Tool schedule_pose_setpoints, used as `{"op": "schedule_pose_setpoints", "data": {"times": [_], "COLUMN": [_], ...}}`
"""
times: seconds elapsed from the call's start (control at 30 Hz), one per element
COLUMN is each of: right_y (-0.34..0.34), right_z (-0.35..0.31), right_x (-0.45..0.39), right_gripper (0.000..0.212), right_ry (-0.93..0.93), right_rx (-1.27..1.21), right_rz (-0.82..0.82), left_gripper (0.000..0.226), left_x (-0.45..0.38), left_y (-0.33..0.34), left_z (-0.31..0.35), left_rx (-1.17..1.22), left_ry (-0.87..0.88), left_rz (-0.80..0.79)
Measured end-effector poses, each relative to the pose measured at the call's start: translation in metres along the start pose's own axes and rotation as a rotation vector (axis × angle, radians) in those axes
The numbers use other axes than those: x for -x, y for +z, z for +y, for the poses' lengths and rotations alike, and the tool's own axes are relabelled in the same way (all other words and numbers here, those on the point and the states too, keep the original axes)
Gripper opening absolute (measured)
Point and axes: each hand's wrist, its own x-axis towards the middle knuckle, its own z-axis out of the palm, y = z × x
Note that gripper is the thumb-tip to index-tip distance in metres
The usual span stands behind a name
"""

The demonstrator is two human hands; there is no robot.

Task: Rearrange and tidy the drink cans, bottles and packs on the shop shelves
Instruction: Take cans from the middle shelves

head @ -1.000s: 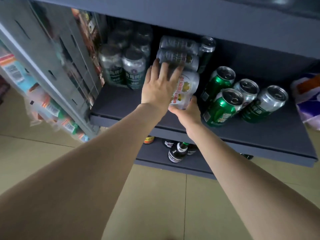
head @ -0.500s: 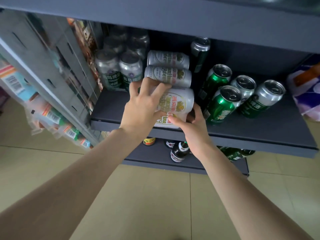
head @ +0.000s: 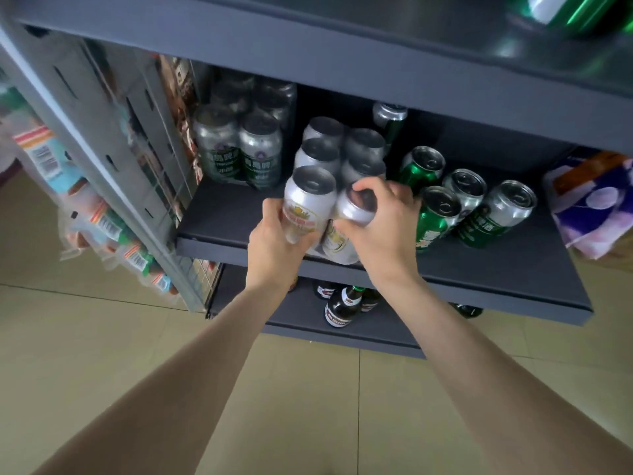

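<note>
A shrink-wrapped pack of silver cans (head: 329,156) stands upright on the dark shelf (head: 513,269), its front cans near the shelf's front edge. My left hand (head: 274,241) grips the front left can of the pack from below and the side. My right hand (head: 380,228) is curled over the top and side of the front right can. To the left stands another pack of silver-and-green cans (head: 239,149). Loose green cans (head: 438,214) stand to the right of my hands, with one dark can (head: 388,121) further back.
Dark bottles (head: 342,303) stand on the lower shelf under my hands. A purple and orange packet (head: 596,200) lies at the shelf's right end. Hanging snack packets (head: 113,234) fill a rack at the left. An upper shelf (head: 342,42) overhangs. Beige floor tiles lie below.
The silver pack lay on its side with my hands around it; it now stands upright on the shelf, can tops facing up, and both hands have shifted onto its front cans.
</note>
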Motion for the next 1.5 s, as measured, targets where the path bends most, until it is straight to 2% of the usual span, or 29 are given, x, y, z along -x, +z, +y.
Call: {"op": "schedule_pose_setpoints", "data": {"times": [0.1,0.2,0.3,0.4,0.47,0.57,0.63,0.7,0.8,0.9,1.0,1.1,1.23,1.33,1.4,1.5], "right_y": [0.02,0.035,0.044,0.043,0.035,0.015,-0.011,-0.052,-0.124,-0.198,-0.265,-0.326,-0.386,-0.413,-0.421,-0.422], "right_z": [0.0,-0.006,-0.013,-0.018,-0.02,-0.024,-0.031,-0.046,-0.091,-0.155,-0.217,-0.272,-0.326,-0.342,-0.345,-0.338], "right_x": [-0.01,-0.036,-0.069,-0.087,-0.073,-0.016,0.026,0.061,0.074,0.045,0.013,-0.002,-0.007,-0.017,-0.024,-0.036], "right_gripper": [0.044,0.044,0.043,0.04,0.046,0.057,0.051,0.036,0.031,0.035,0.042,0.042,0.04,0.043,0.049,0.057], "right_ry": [-0.057,-0.063,-0.021,0.026,0.08,0.192,0.167,-0.091,-0.446,-0.562,-0.567,-0.588,-0.652,-0.6,-0.502,-0.396], "right_rx": [0.085,0.135,0.217,0.291,0.281,0.13,0.039,-0.011,0.102,0.228,0.309,0.368,0.454,0.36,0.282,0.31], "right_rz": [-0.037,-0.016,-0.048,-0.103,-0.139,-0.212,-0.234,-0.207,-0.294,-0.276,-0.169,-0.068,0.02,0.094,0.087,0.063], "left_gripper": [0.046,0.054,0.057,0.053,0.051,0.047,0.044,0.039,0.035,0.034,0.038,0.038,0.042,0.043,0.045,0.048], "left_x": [-0.018,-0.035,-0.035,-0.02,-0.009,0.001,0.013,0.032,0.055,0.048,0.033,0.034,0.039,0.036,0.03,0.024], "left_y": [0.001,-0.014,-0.034,-0.046,-0.055,-0.068,-0.082,-0.103,-0.151,-0.203,-0.248,-0.294,-0.345,-0.359,-0.359,-0.349], "left_z": [-0.009,-0.007,-0.004,-0.002,0.004,0.022,0.039,0.058,0.096,0.158,0.231,0.305,0.378,0.412,0.423,0.429], "left_rx": [-0.041,-0.137,-0.249,-0.275,-0.28,-0.235,-0.202,-0.203,-0.233,-0.323,-0.388,-0.344,-0.446,-0.433,-0.421,-0.465], "left_ry": [-0.053,-0.141,-0.135,-0.096,-0.033,0.003,0.075,0.258,0.498,0.673,0.789,0.824,0.9,0.887,0.855,0.831], "left_rz": [0.044,-0.048,-0.104,-0.072,-0.046,-0.028,-0.004,0.054,0.079,0.058,0.098,0.221,0.311,0.305,0.274,0.224]}}
